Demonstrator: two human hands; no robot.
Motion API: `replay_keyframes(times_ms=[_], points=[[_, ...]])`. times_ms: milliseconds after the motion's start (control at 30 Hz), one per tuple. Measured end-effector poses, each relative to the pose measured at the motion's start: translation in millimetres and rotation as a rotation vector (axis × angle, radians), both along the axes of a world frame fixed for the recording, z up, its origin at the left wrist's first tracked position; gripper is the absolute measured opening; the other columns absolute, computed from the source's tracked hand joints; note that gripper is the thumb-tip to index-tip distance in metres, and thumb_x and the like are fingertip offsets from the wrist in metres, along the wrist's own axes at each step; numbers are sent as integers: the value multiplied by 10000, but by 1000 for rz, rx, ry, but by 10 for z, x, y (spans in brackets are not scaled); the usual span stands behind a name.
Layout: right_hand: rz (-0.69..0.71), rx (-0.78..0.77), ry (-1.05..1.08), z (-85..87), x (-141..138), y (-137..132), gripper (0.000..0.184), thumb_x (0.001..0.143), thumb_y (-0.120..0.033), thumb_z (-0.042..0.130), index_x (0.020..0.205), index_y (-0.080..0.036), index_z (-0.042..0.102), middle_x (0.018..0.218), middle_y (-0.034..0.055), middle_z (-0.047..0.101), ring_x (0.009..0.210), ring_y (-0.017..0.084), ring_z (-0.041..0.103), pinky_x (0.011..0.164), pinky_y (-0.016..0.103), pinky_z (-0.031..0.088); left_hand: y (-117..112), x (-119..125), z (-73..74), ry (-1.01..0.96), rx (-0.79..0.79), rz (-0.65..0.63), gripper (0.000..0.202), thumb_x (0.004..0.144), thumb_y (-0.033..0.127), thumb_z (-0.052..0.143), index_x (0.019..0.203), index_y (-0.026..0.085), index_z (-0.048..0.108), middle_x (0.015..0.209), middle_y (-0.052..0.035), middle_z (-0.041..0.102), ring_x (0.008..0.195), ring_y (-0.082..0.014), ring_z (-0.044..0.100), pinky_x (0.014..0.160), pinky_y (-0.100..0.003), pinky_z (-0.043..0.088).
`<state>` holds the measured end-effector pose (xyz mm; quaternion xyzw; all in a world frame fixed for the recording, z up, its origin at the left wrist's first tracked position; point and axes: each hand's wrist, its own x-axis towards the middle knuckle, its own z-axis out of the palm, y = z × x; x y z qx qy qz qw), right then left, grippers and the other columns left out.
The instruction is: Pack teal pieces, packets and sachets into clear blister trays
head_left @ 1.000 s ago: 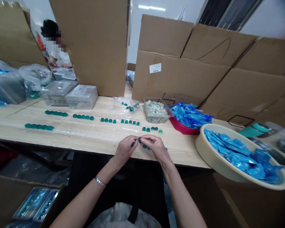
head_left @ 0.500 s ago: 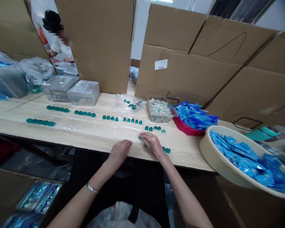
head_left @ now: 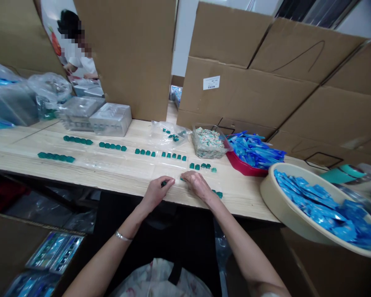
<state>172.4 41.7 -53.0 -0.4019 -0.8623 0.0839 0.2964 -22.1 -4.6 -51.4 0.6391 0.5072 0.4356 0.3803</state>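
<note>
Between the thumb and fingers of my left hand [head_left: 156, 190] is a small dark green piece [head_left: 163, 183], held just above the front of the wooden table [head_left: 123, 175]. My right hand [head_left: 199, 185] is bent down over a row of green pieces, fingertips at a green piece [head_left: 182, 177] on the left end. The hand hides the middle of that row; green pieces [head_left: 219, 194] show at its right end. Behind it lies another short row of green pieces [head_left: 197, 166]. Further rows of green pieces [head_left: 174, 156] run leftward in clear plastic trays.
A plastic bag [head_left: 168, 136] with loose green pieces lies behind. Beside it stand a clear box of small chips [head_left: 208, 142], a red basin [head_left: 243, 167] of blue packets and a cream tub [head_left: 281, 212]. Clear plastic boxes [head_left: 111, 119] and cardboard [head_left: 250, 95] line the back. A person appears behind the gap.
My left hand has turned and lifted slightly, and a green piece now shows in its fingers. My right hand stays at the row, its fingers shifted a little.
</note>
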Motion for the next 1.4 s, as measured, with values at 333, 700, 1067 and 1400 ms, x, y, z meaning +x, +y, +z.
replay_keyframes(times_ms=[333,700,1067,1400], points=[[31,-139,283,408,-322,-321,166,835,-257,541,931,-204,665,913,66,654,852,170,604,762,297,487,55,49,162,-959,-474,-138,468,796,520,491,982,108,612,789,-83,607,497,-37,423,327,-117,191],[65,-322,325,340,-469,-151,153,771,-178,549,831,-182,689,762,26,661,687,141,613,635,236,466,95,114,141,-909,-481,-283,497,739,591,506,823,110,601,626,8,446,489,-44,418,337,-117,184],[-123,69,275,323,-478,-215,127,820,-140,458,757,-171,564,741,37,569,683,145,543,642,254,430,149,88,54,-298,50,116,236,734,332,617,900,165,599,852,-46,643,628,-109,580,559,-224,458],[-158,177,104,312,-554,-314,149,853,-127,404,804,-173,538,774,66,555,767,184,544,702,301,449,183,113,5,-55,299,198,183,761,182,553,922,184,641,866,-41,691,806,-162,638,772,-288,489]])
